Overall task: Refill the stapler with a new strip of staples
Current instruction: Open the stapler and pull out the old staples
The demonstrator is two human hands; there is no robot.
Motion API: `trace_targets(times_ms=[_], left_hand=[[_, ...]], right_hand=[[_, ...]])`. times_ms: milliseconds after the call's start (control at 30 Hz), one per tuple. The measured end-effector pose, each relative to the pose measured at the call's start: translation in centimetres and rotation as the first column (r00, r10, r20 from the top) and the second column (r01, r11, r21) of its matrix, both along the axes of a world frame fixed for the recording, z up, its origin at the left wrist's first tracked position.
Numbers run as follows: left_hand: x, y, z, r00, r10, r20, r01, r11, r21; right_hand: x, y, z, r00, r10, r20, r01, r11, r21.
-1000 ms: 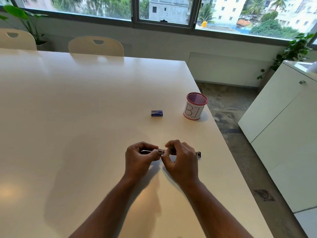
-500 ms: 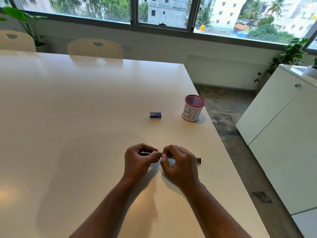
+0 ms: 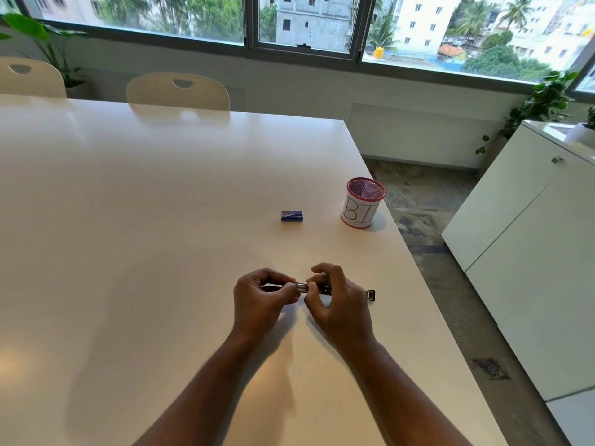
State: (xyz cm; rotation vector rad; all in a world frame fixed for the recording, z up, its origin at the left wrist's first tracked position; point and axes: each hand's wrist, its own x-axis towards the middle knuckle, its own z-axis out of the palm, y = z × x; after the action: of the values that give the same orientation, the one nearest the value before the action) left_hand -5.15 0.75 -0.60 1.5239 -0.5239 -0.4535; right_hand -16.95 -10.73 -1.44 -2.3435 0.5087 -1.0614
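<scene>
The right hand [image 3: 338, 304] has lifted its first finger and now pinches the staple strip [image 3: 302, 287] in the stapler [image 3: 322, 288]. The left hand [image 3: 262, 297] still holds the stapler's other end, near the staple box [image 3: 291, 216]. The strip looks almost in.

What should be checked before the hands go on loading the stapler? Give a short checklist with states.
1. Left hand holds the stapler: ok.
2. Right hand pinches at the stapler's middle: ok.
3. Staple strip seated in the channel: cannot tell.
4. Stapler's far end clear of the table edge: ok.
5. Blue staple box on the table, apart from the hands: ok.
6. Cup upright, out of the way: ok.
</scene>
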Motion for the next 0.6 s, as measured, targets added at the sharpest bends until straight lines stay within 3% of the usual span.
trace_targets(times_ms=[200, 467, 600], left_hand=[[-0.3, -0.1, 0.1, 1.0, 0.011, 0.016, -0.011, 1.0, 0.011], [0.2, 0.2, 0.1, 0.999, 0.023, -0.036, -0.023, 1.0, -0.002], [0.3, 0.4, 0.4, 0.997, 0.003, -0.076, -0.006, 1.0, -0.031]], right_hand=[[0.2, 0.3, -0.1, 0.997, 0.068, -0.04, -0.069, 0.998, -0.007], [-0.7, -0.8, -0.5, 0.999, 0.051, 0.002, -0.051, 0.996, 0.077], [-0.5, -0.8, -0.6, 0.999, 0.007, 0.042, -0.009, 0.999, 0.044]])
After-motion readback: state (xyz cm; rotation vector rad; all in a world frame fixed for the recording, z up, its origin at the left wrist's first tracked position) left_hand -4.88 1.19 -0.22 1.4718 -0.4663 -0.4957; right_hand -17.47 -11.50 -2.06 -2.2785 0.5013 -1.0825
